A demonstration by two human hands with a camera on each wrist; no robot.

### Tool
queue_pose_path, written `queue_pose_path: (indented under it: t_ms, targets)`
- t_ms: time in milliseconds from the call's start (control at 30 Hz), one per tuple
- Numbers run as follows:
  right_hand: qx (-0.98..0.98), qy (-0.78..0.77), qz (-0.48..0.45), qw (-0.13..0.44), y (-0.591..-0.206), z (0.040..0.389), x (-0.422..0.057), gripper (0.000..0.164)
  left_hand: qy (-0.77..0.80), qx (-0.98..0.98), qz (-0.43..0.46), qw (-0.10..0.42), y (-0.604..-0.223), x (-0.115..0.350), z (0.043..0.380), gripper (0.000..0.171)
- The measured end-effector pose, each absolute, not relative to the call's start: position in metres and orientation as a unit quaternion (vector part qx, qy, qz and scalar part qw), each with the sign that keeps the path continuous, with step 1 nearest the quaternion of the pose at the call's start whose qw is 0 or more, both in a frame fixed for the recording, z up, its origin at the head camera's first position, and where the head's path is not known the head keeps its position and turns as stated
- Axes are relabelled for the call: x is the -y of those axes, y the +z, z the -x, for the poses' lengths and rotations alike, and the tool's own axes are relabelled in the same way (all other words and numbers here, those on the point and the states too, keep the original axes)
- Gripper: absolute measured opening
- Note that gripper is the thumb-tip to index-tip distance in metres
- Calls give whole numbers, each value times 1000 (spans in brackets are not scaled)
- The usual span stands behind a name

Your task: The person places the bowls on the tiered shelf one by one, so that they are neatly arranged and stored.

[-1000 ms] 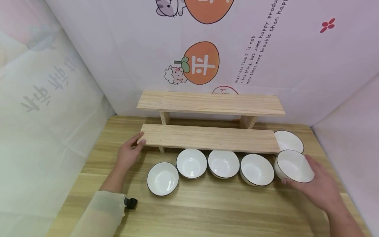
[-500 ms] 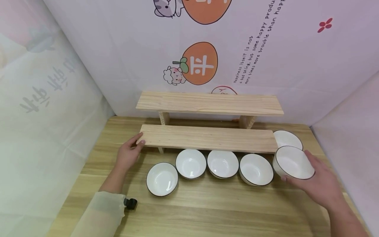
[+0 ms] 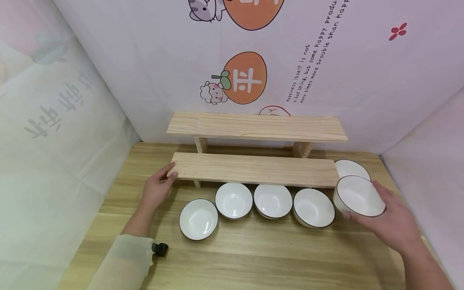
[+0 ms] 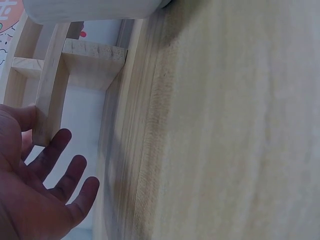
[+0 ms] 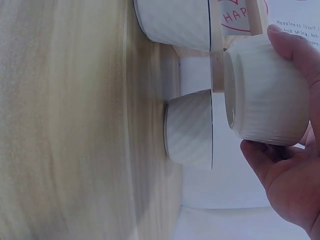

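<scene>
My right hand (image 3: 393, 219) grips a white ribbed bowl (image 3: 359, 196) with a dark rim, thumb on one side and fingers on the other. In the right wrist view this bowl (image 5: 270, 92) is clear of the table, its base showing. Behind it stands another white bowl (image 3: 351, 171), partly hidden by the held one and the shelf. At the far left my left hand (image 3: 158, 187) pinches the end of the lower board of a wooden two-tier shelf (image 3: 253, 168). In the left wrist view the thumb and index finger take the board's end (image 4: 50, 110), the other fingers spread below.
A row of several white bowls stands before the shelf, from the leftmost bowl (image 3: 199, 219) to the right one (image 3: 314, 208). The upper board (image 3: 257, 126) is bare, close to the printed back wall (image 3: 163, 60). White side sheets flank the wooden table (image 3: 253, 262).
My right hand has raised the held bowl a little and moved it slightly away from me, towards the shelf's right end. The left hand stays at the board.
</scene>
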State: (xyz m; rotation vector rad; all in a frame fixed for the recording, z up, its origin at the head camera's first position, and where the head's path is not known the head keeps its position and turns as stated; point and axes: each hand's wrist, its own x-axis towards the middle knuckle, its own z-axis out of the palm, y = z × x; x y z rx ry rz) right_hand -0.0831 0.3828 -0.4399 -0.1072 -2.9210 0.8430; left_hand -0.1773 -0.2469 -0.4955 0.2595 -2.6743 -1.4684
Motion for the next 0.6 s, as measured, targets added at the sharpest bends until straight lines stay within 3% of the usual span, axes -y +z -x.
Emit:
queue_pose_path:
  t_ms: [600]
  targets:
    - [958,280,31,49,-425,92,-370,124,-477,874,-86,41,-499,250,179,57]
